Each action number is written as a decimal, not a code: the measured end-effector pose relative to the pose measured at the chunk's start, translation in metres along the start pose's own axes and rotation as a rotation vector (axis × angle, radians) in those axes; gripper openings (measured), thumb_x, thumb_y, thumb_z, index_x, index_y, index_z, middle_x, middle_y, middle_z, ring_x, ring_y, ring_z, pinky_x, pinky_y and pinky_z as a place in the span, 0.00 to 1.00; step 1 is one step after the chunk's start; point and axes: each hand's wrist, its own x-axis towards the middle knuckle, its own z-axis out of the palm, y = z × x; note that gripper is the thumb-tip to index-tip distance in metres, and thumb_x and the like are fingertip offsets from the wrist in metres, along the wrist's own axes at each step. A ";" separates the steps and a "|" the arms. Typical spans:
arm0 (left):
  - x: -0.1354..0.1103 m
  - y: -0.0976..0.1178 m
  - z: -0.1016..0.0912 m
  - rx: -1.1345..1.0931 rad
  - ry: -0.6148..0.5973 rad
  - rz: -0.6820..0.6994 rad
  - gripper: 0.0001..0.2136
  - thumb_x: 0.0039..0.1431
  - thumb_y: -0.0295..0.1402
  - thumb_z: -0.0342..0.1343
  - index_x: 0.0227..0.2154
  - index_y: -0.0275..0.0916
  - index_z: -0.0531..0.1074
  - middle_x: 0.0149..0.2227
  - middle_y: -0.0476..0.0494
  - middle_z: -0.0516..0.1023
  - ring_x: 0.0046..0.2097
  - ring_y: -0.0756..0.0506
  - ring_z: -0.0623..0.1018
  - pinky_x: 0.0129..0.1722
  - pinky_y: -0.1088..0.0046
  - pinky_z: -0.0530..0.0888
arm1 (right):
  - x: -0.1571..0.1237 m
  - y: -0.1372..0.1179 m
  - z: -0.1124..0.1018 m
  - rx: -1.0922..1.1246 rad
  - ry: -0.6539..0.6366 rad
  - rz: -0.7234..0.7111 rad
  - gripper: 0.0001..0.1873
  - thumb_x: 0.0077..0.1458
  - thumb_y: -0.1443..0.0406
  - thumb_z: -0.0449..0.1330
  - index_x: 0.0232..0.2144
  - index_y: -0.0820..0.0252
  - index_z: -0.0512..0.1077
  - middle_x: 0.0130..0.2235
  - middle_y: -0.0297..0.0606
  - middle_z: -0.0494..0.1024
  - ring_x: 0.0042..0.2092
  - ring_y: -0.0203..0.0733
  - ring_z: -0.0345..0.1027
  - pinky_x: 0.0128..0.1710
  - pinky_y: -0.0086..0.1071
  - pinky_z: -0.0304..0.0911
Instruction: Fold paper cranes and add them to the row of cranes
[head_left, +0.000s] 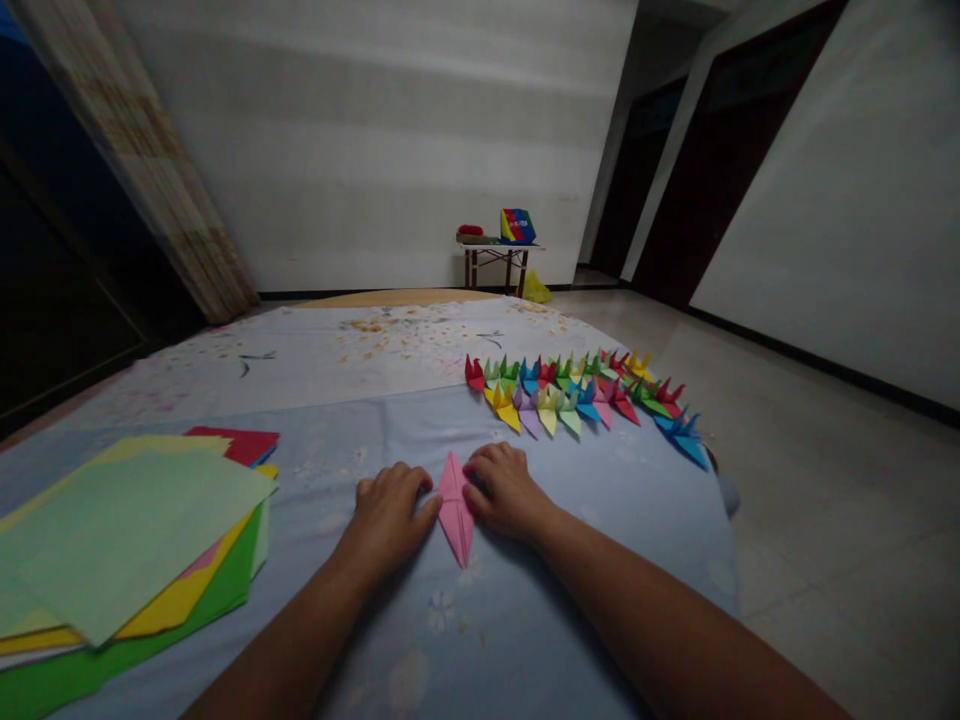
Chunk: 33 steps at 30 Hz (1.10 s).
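A pink origami paper (454, 515), folded into a narrow diamond with a crease down its lower half, lies on the blue floral tablecloth (390, 620). My left hand (394, 515) has its thumb and curled fingers at the left edge of the paper. On the opposite side, my right hand (506, 490) grips the right edge between thumb and bent fingers. Both hands rest low on the cloth, and the fingertips' undersides are hidden.
Rows of folded paper cranes (547, 405) in many colours stand to the right. At left lies a loose stack of coloured paper sheets (142, 530). The table's rounded edge curves along the right. A small side table (499, 246) with a colourful box (517, 226) stands by the wall.
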 end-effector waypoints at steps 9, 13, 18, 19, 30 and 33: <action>0.001 0.002 0.008 -0.200 0.047 -0.032 0.08 0.54 0.37 0.49 0.31 0.41 0.69 0.36 0.44 0.73 0.43 0.40 0.71 0.44 0.58 0.61 | 0.003 -0.004 -0.002 0.374 0.019 0.054 0.09 0.53 0.66 0.54 0.39 0.59 0.66 0.36 0.37 0.71 0.39 0.39 0.61 0.40 0.35 0.53; 0.009 0.002 0.005 -0.702 0.064 -0.148 0.16 0.52 0.41 0.51 0.41 0.38 0.67 0.38 0.42 0.75 0.43 0.41 0.73 0.43 0.63 0.66 | 0.009 -0.004 0.001 0.936 -0.001 0.157 0.15 0.50 0.65 0.55 0.42 0.61 0.62 0.31 0.32 0.68 0.30 0.34 0.62 0.31 0.29 0.57; 0.014 0.003 0.002 -1.195 -0.125 -0.252 0.19 0.48 0.43 0.56 0.38 0.34 0.70 0.27 0.47 0.76 0.29 0.47 0.75 0.31 0.72 0.68 | 0.019 -0.002 0.002 1.329 -0.045 0.245 0.23 0.40 0.62 0.63 0.40 0.60 0.61 0.26 0.27 0.66 0.24 0.30 0.60 0.26 0.27 0.56; 0.014 0.003 0.002 -1.236 -0.148 -0.264 0.17 0.47 0.43 0.58 0.34 0.34 0.72 0.25 0.48 0.76 0.27 0.48 0.74 0.29 0.73 0.67 | 0.021 -0.002 0.001 1.347 -0.057 0.254 0.24 0.38 0.63 0.64 0.39 0.60 0.61 0.25 0.27 0.66 0.24 0.30 0.60 0.25 0.27 0.55; 0.017 -0.009 0.006 -1.351 -0.138 -0.373 0.16 0.40 0.42 0.63 0.26 0.33 0.73 0.24 0.46 0.75 0.24 0.50 0.70 0.27 0.75 0.64 | 0.035 -0.009 0.005 1.397 -0.101 0.280 0.23 0.37 0.64 0.65 0.38 0.62 0.65 0.23 0.26 0.67 0.22 0.28 0.60 0.24 0.25 0.53; 0.018 -0.010 0.007 -1.338 -0.158 -0.341 0.16 0.45 0.44 0.60 0.27 0.33 0.74 0.22 0.48 0.73 0.23 0.51 0.69 0.26 0.76 0.63 | 0.034 -0.009 0.006 1.421 -0.028 0.299 0.22 0.37 0.65 0.65 0.38 0.62 0.65 0.24 0.27 0.68 0.23 0.28 0.60 0.25 0.25 0.55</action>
